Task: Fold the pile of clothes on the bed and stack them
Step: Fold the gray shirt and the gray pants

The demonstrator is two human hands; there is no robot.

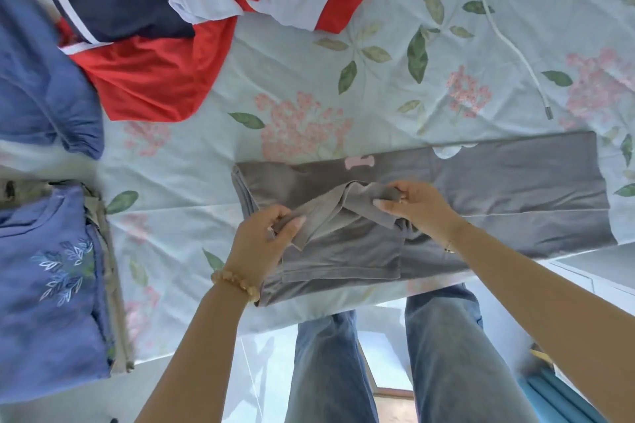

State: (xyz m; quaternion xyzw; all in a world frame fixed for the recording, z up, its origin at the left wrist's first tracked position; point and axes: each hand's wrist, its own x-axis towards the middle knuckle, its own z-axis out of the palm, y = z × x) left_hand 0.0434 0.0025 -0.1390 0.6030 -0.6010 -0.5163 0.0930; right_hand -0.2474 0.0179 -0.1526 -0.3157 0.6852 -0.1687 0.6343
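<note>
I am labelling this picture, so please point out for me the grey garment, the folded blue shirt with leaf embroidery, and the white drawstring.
grey garment (515,182): head view, on its flat right part.
folded blue shirt (44,302): head view, on its front.
white drawstring (522,58): head view, on the cord's middle.

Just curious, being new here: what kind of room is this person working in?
Most likely a bedroom: a floral bedsheet covers the bed, unfolded clothes are heaped on it, and a folded stack sits at one side.

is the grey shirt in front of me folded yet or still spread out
Partly folded. The grey shirt lies in a long band across the bed, while the left hand and right hand each pinch a loose flap at its middle.
</note>
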